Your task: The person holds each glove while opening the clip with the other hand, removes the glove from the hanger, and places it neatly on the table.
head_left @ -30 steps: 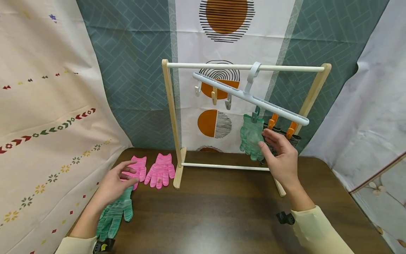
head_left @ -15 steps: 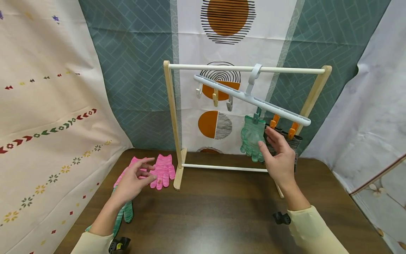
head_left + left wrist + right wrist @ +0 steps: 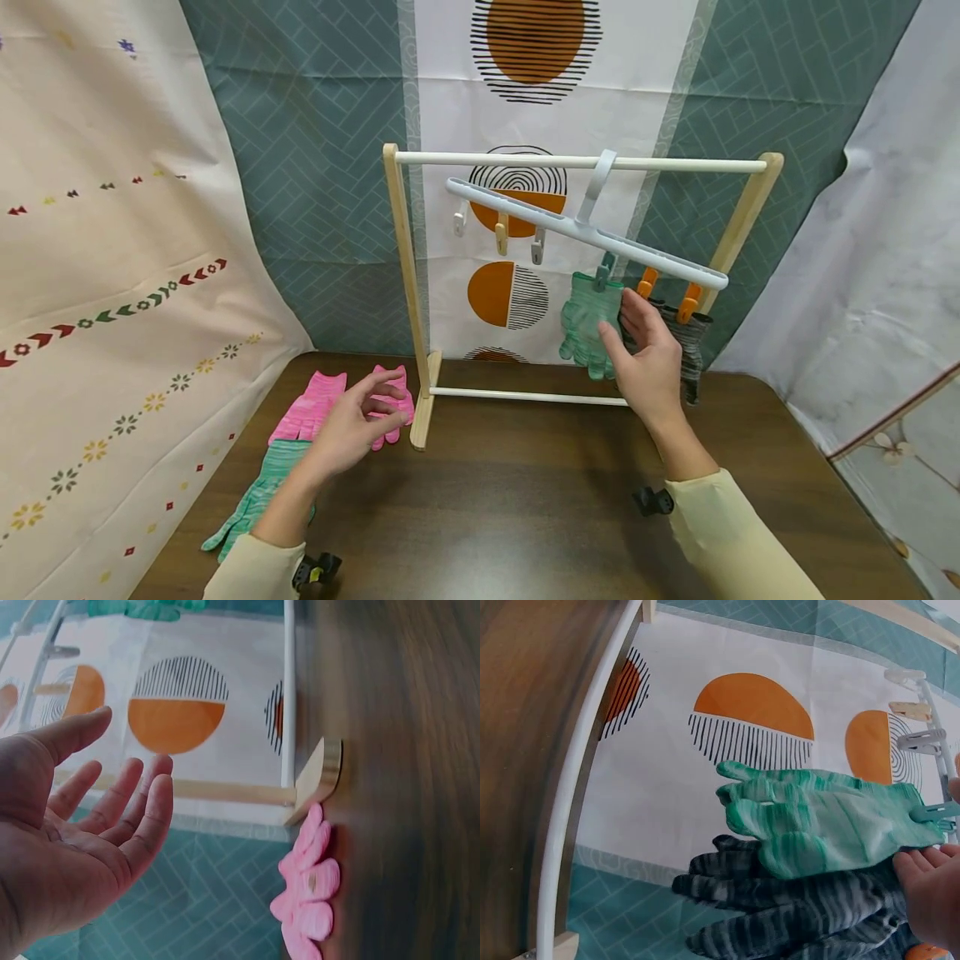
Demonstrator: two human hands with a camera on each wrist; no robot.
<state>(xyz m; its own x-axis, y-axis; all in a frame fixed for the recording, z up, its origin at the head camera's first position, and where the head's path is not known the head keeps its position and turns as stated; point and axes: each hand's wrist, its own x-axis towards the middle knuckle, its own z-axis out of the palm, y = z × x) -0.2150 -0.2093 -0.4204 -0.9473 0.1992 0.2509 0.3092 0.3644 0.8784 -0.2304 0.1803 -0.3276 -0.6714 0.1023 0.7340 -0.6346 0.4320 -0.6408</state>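
My right hand (image 3: 651,354) is beside the hanging light green glove (image 3: 590,321), its fingers at the dark striped gloves (image 3: 686,337) next to it. In the right wrist view, those fingertips (image 3: 909,866) lie by the cuffs; whether they press is unclear. A teal clip (image 3: 604,271) holds the green glove and orange clips (image 3: 687,304) hold the dark ones, all on a tilted white hanger (image 3: 525,208). With fingers loosely bent, my left hand (image 3: 352,429) hovers holding nothing, partly covering a pink glove (image 3: 392,387). Another pink glove (image 3: 315,406) and a green glove (image 3: 262,487) lie left of it.
The hanger hooks over the white top bar (image 3: 495,158) of a wooden rack. A lower bar (image 3: 525,396) and a wooden foot (image 3: 422,417) stand on the brown table (image 3: 480,500). Three unloaded clips, including a beige one (image 3: 501,236), hang on the hanger's left half.
My left hand has moved right, from over the green glove toward the right pink glove. The right hand has shifted slightly left; the hanger and its gloves have swung a little.
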